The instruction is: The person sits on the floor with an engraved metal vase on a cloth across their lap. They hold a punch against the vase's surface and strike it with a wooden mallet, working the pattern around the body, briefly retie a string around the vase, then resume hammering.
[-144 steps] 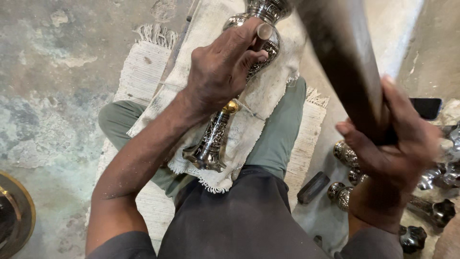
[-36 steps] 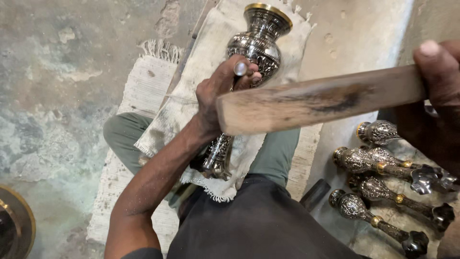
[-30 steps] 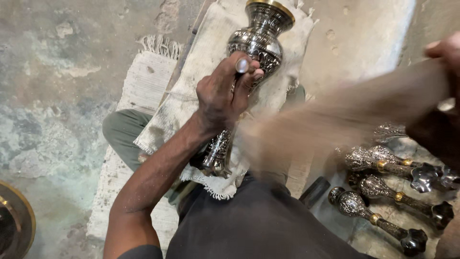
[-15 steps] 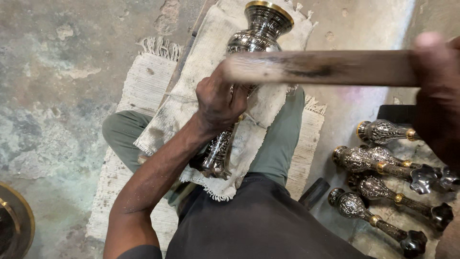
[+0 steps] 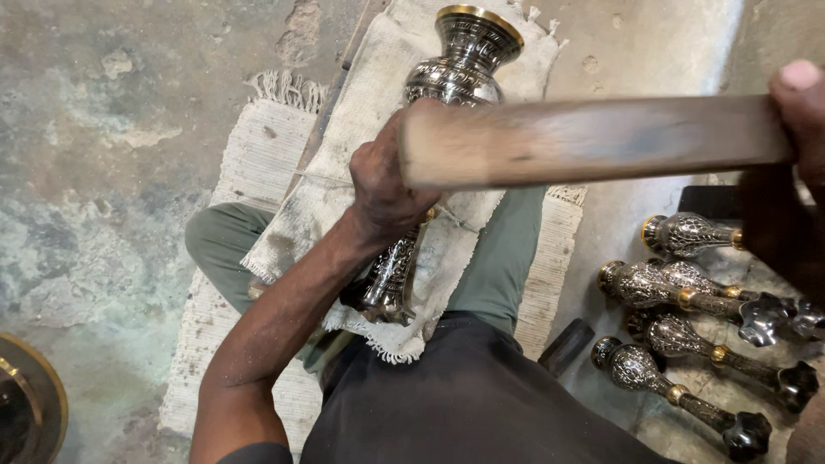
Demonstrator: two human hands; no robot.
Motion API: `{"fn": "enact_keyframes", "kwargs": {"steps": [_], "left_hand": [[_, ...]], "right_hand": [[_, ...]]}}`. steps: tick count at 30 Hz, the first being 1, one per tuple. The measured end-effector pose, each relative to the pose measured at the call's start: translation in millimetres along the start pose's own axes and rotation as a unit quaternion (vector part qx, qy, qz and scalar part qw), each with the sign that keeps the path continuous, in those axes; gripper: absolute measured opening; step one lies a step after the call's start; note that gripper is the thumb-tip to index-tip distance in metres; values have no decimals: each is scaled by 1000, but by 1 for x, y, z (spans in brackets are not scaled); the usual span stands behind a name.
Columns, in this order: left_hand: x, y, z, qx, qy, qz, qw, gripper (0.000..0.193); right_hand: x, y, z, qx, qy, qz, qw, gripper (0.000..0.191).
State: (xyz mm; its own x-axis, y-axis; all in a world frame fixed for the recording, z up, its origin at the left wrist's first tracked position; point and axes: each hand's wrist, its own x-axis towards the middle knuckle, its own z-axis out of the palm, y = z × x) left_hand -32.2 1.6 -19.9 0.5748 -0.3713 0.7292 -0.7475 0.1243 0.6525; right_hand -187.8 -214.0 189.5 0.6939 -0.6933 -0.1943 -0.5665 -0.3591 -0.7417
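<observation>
left hand (image 5: pixel 387 185) grips engraved metal vase (image 5: pixel 447 94) on cloth (image 5: pixel 344 198) | right hand (image 5: pixel 799 94) fingers closed on wooden mallet (image 5: pixel 584 142) | step: striking | mallet raised above vase

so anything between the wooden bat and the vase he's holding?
Yes: the left hand grips the engraved vase at its neck, right under the wooden bat held by the right hand. The hand's contents are hidden.

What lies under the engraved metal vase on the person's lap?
A pale frayed cloth lies under the vase, draped over the green-trousered legs. The vase's middle is hidden by the left hand and wooden bat.
</observation>
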Motion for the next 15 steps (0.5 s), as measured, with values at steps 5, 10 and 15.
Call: {"fn": "enact_keyframes", "kwargs": {"steps": [5, 10, 15], "left_hand": [[2, 3, -2, 10, -7, -17, 1000, 47], [3, 2, -2, 9, -19, -41, 999, 43], [2, 1, -1, 6, -30, -62, 998, 42]], "right_hand": [[-2, -1, 0, -4, 2, -4, 1000, 50], [-6, -2, -1, -9, 4, -7, 1000, 52], [-10, -1, -1, -10, 7, -11, 1000, 53]]}}
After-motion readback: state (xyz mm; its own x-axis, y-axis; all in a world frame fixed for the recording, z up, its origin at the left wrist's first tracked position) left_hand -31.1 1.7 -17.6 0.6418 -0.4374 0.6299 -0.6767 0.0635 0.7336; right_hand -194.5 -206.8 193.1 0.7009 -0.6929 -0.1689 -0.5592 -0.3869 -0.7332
